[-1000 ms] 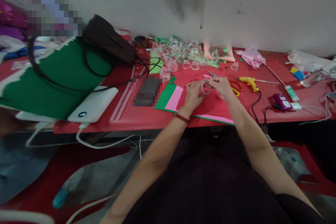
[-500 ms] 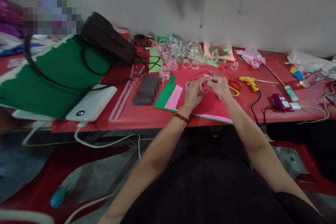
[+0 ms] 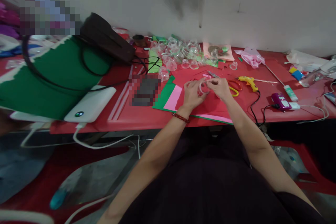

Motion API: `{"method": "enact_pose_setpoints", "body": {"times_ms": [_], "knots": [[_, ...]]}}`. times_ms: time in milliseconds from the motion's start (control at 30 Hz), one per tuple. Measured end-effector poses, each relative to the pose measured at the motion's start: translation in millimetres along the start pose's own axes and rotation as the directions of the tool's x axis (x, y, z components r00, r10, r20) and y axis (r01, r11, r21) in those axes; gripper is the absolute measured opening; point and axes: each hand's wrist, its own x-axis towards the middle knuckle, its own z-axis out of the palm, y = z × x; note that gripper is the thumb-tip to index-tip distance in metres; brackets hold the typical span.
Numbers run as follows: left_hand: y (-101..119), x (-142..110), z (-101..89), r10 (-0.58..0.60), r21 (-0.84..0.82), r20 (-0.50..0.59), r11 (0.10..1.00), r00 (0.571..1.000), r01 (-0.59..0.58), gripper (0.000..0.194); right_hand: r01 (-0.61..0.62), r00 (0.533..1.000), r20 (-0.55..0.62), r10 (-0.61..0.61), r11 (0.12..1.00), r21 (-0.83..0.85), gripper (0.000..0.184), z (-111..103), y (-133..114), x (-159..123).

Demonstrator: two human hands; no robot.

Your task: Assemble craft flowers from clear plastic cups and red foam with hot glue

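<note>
- L hand [image 3: 193,94] part-curled round clear cup [image 3: 203,88], holding it.
- R hand [image 3: 219,89] pinched tog. at cup's R rim; can't tell if gripping it.
- Cup btwn hands, over red paper [image 3: 216,106], back from counter [image 3: 141,120] front edge.
- Scissors [image 3: 237,93] just R of R hand, tight that side; glue gun [image 3: 249,83] farther R.

The one view comes from the person's head, above and behind the hands [image 3: 193,93], facing forward and steeply down. It is near and wide: forearms [image 3: 168,138] and a dark shirt [image 3: 204,182] fill the space this side of the hands, the bench [image 3: 147,117] stretches to both sides of them, and the wall [image 3: 223,7] stands beyond.
</note>
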Motion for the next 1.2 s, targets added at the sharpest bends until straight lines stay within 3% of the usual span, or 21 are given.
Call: {"method": "enact_pose_setpoints", "body": {"times_ms": [133,233,333,467,567,667,900,1067,1133,1200], "knots": [[-1,-1,0.9,0.012,0.017,-0.002,1.0,1.0,-0.012,0.053,0.13,0.991,0.014,-0.132,0.948,-0.292,0.013,-2,-10,-2],[0,-1,1.3,-0.003,0.022,-0.003,1.0,1.0,0.003,0.048,0.158,0.984,-0.009,-0.177,0.903,-0.4,0.016,1,-13,-3],[1,0,1.1,-0.02,0.022,0.003,1.0,1.0,0.02,0.044,0.108,0.99,-0.051,-0.134,0.931,-0.348,0.014,5,-8,-1],[3,1,0.7,-0.042,0.016,-0.011,0.999,0.999,0.042,0.038,-0.05,0.993,-0.114,0.04,0.995,-0.086,0.011,10,5,4],[4,2,0.4,-0.045,0.007,-0.036,0.999,0.998,0.046,0.038,-0.154,0.981,-0.093,0.172,0.972,0.175,0.013,13,11,8],[4,2,0.0,-0.056,-0.017,-0.06,0.998,0.997,0.055,0.036,-0.169,0.979,-0.063,0.194,0.945,0.279,0.014,15,13,9],[-4,5,1.9,-0.141,-0.13,-0.116,0.983,0.983,0.126,0.028,-0.104,0.98,-0.133,0.147,0.952,0.287,0.01,20,11,-4],[-14,6,3.9,-0.196,-0.195,-0.23,0.969,0.953,0.152,0.035,-0.149,0.955,-0.207,0.21,0.95,0.276,0.017,9,18,-3],[-15,6,5.1,-0.181,-0.186,-0.232,0.973,0.956,0.139,0.037,-0.157,0.958,-0.209,0.195,0.97,0.184,0.023,-4,25,4],[-14,5,6.6,-0.173,-0.19,-0.218,0.973,0.961,0.132,0.037,-0.129,0.971,-0.207,0.121,0.991,-0.025,0.03,-20,32,13]]}}
